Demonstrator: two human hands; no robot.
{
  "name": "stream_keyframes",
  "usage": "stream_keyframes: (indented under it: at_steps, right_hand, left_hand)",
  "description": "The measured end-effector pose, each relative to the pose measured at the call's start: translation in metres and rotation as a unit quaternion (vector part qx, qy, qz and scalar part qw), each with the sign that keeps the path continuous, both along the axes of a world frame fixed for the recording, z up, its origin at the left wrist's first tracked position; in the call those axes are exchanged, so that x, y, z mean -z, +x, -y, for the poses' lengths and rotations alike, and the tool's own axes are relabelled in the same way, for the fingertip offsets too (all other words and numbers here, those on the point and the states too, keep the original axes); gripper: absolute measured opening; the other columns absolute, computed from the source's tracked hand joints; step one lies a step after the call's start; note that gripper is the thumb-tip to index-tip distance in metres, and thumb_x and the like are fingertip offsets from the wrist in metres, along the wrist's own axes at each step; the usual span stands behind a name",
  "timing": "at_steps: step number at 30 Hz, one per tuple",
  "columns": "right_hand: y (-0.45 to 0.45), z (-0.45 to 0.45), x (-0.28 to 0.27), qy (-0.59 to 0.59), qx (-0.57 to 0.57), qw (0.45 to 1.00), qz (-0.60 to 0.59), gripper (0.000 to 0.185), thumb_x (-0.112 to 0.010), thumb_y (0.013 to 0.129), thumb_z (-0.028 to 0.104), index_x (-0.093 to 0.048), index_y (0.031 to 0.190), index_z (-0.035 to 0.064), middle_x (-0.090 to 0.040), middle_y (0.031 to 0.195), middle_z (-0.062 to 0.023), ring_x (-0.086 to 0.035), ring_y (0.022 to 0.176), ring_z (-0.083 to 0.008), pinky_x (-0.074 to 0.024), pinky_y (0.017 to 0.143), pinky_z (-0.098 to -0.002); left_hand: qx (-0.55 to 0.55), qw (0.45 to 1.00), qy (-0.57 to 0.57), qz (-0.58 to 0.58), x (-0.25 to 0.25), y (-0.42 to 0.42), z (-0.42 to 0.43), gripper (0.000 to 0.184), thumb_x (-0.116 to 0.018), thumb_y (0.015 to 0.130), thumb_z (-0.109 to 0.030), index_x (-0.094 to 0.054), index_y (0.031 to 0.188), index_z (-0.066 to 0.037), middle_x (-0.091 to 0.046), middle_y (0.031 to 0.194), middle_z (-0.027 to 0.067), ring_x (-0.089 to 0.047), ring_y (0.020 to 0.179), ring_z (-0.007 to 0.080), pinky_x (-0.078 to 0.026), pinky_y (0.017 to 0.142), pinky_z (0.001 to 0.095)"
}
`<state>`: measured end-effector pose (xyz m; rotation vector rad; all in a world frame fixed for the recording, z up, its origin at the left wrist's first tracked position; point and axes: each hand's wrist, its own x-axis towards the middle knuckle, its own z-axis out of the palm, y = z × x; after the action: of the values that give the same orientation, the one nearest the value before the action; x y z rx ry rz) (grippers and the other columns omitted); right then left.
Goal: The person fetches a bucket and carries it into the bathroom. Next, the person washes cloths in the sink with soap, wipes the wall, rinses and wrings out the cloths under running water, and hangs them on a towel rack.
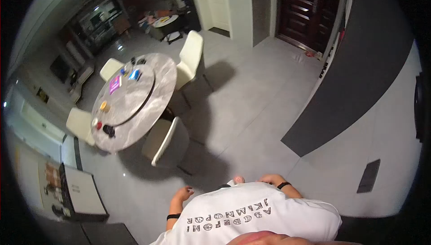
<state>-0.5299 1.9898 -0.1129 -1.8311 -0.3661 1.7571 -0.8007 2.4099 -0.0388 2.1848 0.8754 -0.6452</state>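
Note:
My left hand hangs beside the white shirt, with a black band at its wrist. Its fingers look loosely apart, and I see nothing held in them. On the other side of the shirt is my right hand, also with a black wristband. The shirt partly hides its fingers, so their pose is unclear. A foot shows just past the shirt. Neither hand touches the round marble-look table, which stands ahead to the left.
Pale chairs surround the table, which bears a purple packet, a blue packet and a black object. A dark panel rises at the right. A brown door and a cluttered small table are farther back.

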Motion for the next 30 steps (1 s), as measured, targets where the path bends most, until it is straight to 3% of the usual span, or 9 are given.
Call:
stream_keyframes:
  at_steps: [2, 4, 6, 11, 15, 18, 22, 27, 30]
  right_hand:
    - [0.065, -0.022, -0.020, 0.003, 0.105, 0.994, -0.015, 0.034, -0.056, 0.077, 0.045, -0.065, 0.093, 0.0165, -0.061, 0.099, 0.0005, -0.054, 0.092, -0.0170, -0.0450, 0.069, -0.0358]
    - [0.126, -0.036, -0.015, 0.034, 0.228, 0.962, 0.145, 0.028, -0.054, 0.079, 0.035, -0.065, 0.084, 0.0096, -0.062, 0.074, -0.0010, -0.058, 0.073, -0.0147, -0.0445, 0.059, -0.0333]
    - [0.198, -0.048, 0.008, -0.072, 0.134, 0.892, 0.426, 0.030, -0.056, 0.075, 0.034, -0.063, 0.082, 0.0059, -0.062, 0.070, -0.0105, -0.059, 0.065, -0.0227, -0.0462, 0.061, -0.0376]
    - [0.333, -0.072, -0.025, -0.059, 0.250, 0.895, 0.364, 0.029, -0.056, 0.074, 0.028, -0.063, 0.087, 0.0031, -0.063, 0.080, -0.0165, -0.060, 0.073, -0.0263, -0.0468, 0.067, -0.0372]
    - [0.404, -0.037, 0.044, -0.079, 0.187, 0.862, 0.463, 0.026, -0.053, 0.077, 0.023, -0.064, 0.090, 0.0044, -0.064, 0.087, -0.0153, -0.060, 0.079, -0.0302, -0.0464, 0.070, -0.0380]
    - [0.423, -0.012, 0.047, -0.240, 0.255, 0.868, 0.353, 0.025, -0.050, 0.081, 0.022, -0.065, 0.092, 0.0052, -0.063, 0.094, -0.0142, -0.060, 0.085, -0.0290, -0.0462, 0.072, -0.0390]
    - [0.400, 0.012, 0.023, -0.343, -0.302, 0.786, 0.417, 0.022, -0.056, 0.081, 0.027, -0.066, 0.090, 0.0093, -0.062, 0.097, -0.0119, -0.060, 0.087, -0.0264, -0.0466, 0.069, -0.0375]
    - [0.428, 0.021, 0.030, -0.399, -0.118, 0.881, 0.224, 0.026, -0.054, 0.081, 0.027, -0.064, 0.101, 0.0117, -0.062, 0.103, -0.0094, -0.060, 0.094, -0.0247, -0.0459, 0.079, -0.0392]
    - [0.465, 0.026, 0.050, -0.404, -0.078, 0.893, 0.180, 0.028, -0.052, 0.082, 0.026, -0.063, 0.104, 0.0125, -0.063, 0.105, -0.0087, -0.060, 0.097, -0.0243, -0.0457, 0.082, -0.0401]
  left_hand:
    - [0.041, 0.999, 0.020, 0.023, -0.008, 0.058, -0.026, 0.043, -0.062, 0.080, -0.032, -0.056, 0.114, -0.007, -0.061, 0.107, 0.0160, -0.057, 0.102, 0.0287, -0.044, 0.086, 0.0373]
    - [0.045, 0.997, 0.026, 0.051, 0.005, 0.105, -0.051, 0.041, -0.062, 0.079, -0.029, -0.057, 0.111, -0.005, -0.062, 0.103, 0.0174, -0.058, 0.099, 0.0275, -0.045, 0.084, 0.0365]
    - [0.034, 0.995, 0.021, 0.095, -0.022, 0.161, -0.065, 0.039, -0.062, 0.080, -0.028, -0.057, 0.109, -0.003, -0.062, 0.102, 0.0178, -0.059, 0.098, 0.0276, -0.046, 0.082, 0.0359]
    - [0.062, 0.996, 0.024, 0.064, -0.019, 0.290, -0.128, 0.041, -0.060, 0.079, -0.028, -0.057, 0.111, -0.003, -0.062, 0.103, 0.0172, -0.058, 0.099, 0.0282, -0.046, 0.084, 0.0362]
    - [0.150, 0.987, 0.047, -0.020, 0.004, 0.407, -0.196, 0.044, -0.060, 0.078, -0.032, -0.057, 0.112, -0.005, -0.059, 0.109, 0.0158, -0.055, 0.105, 0.0290, -0.042, 0.090, 0.0370]
    - [0.162, 0.986, 0.041, -0.012, 0.000, 0.511, -0.235, 0.042, -0.058, 0.078, -0.033, -0.059, 0.111, -0.007, -0.058, 0.113, 0.0136, -0.053, 0.108, 0.0297, -0.041, 0.091, 0.0373]
    - [0.286, 0.957, 0.039, 0.038, 0.008, 0.695, -0.283, 0.038, -0.056, 0.077, -0.032, -0.061, 0.104, -0.005, -0.058, 0.108, 0.0185, -0.055, 0.102, 0.0333, -0.044, 0.086, 0.0401]
    - [0.321, 0.934, 0.071, 0.139, -0.040, 0.932, -0.252, 0.039, -0.056, 0.080, -0.030, -0.057, 0.110, -0.005, -0.059, 0.108, 0.0172, -0.054, 0.103, 0.0335, -0.043, 0.087, 0.0407]
    - [0.436, 0.881, 0.118, 0.141, 0.015, 1.060, -0.247, 0.043, -0.056, 0.081, -0.032, -0.054, 0.115, -0.005, -0.058, 0.111, 0.0154, -0.053, 0.105, 0.0326, -0.042, 0.089, 0.0401]
